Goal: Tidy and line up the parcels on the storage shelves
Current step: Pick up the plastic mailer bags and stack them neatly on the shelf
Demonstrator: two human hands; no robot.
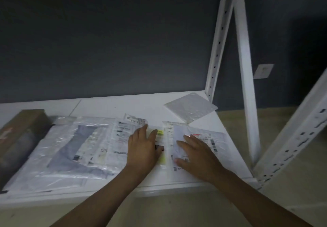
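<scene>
Holding anything rn? (A)

Nope. Left hand [143, 149] and right hand [196, 157] both flat, fingers straight, palms down on thin poly mailers mid-shelf [109, 106], near the front edge. (B)

How'll they handle? (A)

Prob light, floppy, slick plastic. Slide 'em w/ flat palms or pinch an edge, not the middle. Yellow-label mailer [160, 132] under left hand, barcode mailer [214, 142] under right; they seem to overlap a bit. (B)

What's around? (A)

Big clear bag [70, 147] just left, touching the pile. Brown box [21, 134] far left. Small grey envelope [191, 107] back right, askew, apart from the rest. Upright post [246, 85] at the right corner limits sliding that way. (B)
</scene>
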